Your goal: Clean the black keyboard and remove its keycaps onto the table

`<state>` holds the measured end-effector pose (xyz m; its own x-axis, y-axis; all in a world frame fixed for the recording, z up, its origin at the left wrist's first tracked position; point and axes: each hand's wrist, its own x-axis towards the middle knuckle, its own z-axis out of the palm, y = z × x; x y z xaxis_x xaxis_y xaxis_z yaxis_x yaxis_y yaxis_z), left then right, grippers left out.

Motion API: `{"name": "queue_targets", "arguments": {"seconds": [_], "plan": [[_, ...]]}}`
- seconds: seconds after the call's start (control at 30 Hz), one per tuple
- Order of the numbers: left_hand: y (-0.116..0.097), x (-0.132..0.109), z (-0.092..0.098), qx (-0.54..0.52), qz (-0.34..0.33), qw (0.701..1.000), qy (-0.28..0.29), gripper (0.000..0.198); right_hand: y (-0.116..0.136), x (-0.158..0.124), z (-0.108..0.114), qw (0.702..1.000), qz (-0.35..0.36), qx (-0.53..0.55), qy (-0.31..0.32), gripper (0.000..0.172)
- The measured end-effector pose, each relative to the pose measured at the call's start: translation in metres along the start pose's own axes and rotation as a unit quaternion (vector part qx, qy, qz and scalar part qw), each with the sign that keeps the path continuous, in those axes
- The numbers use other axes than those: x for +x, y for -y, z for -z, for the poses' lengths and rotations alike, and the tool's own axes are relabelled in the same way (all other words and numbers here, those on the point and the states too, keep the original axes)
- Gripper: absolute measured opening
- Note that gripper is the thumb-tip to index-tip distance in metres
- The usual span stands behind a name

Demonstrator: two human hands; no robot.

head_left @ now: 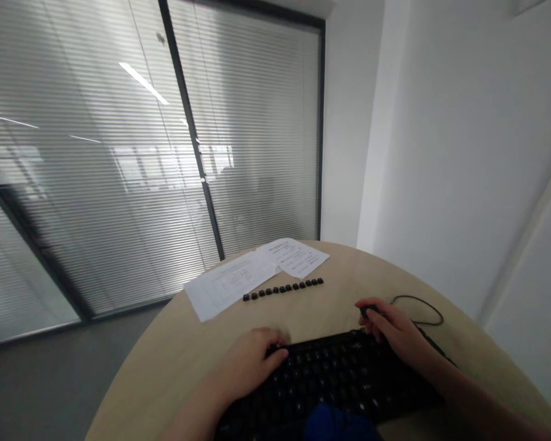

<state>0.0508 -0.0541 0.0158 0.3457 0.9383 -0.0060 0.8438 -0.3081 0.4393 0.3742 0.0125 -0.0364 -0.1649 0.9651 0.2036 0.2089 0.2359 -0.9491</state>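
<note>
A black keyboard (pixel 335 376) lies on the round wooden table (pixel 174 355) in front of me. My left hand (pixel 250 362) rests on its far left corner, fingers curled over the edge. My right hand (pixel 395 331) is at the far right corner, fingers pinched on a small dark thing that looks like a keycap. A row of several black keycaps (pixel 282 288) is lined up on the table beyond the keyboard.
Two printed sheets (pixel 239 278) (pixel 294 256) lie at the table's far edge. A black cable (pixel 417 309) loops to the right of the keyboard. Something blue (pixel 335 424) shows at the bottom edge. Glass partitions with blinds (pixel 119 153) stand behind; a white wall is on the right.
</note>
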Motion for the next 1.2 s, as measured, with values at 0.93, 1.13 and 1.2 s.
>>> {"name": "queue_targets", "arguments": {"seconds": [0.93,1.13,1.2], "plan": [[0.006,-0.001,-0.005,0.000,-0.017,1.000,-0.020,0.024,-0.011,-0.002,0.001,0.999,0.009,-0.048,-0.016,0.040],[0.006,0.002,-0.004,0.004,-0.024,1.000,-0.007,0.027,-0.006,-0.003,0.004,0.999,0.013,-0.015,-0.044,0.033],[0.007,0.005,-0.004,0.014,-0.027,1.000,-0.003,0.029,0.002,-0.004,0.005,0.999,0.018,0.017,-0.042,0.032]]}}
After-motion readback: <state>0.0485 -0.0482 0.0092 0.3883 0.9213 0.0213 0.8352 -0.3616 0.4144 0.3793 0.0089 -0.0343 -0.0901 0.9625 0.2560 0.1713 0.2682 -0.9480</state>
